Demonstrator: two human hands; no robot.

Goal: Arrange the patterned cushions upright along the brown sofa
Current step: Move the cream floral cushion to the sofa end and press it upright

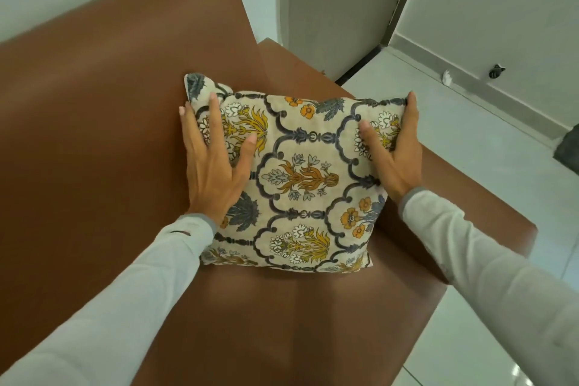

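One cream cushion [300, 178] with grey scrollwork and yellow-orange flowers rests at the right end of the brown sofa [94, 135], leaning toward the backrest and armrest corner. My left hand [216, 163] lies flat on its left side, fingers spread, fingertips at the upper left corner. My right hand [394, 150] clasps its right edge, thumb on the front face and fingers wrapped around the upper right corner. No other cushion shows.
The sofa's armrest [454, 197] runs along the right of the cushion. Beyond it lies a pale tiled floor [470, 141], a white wall with a skirting board, a door frame [332, 9] and a dark object [568, 147] at the right edge.
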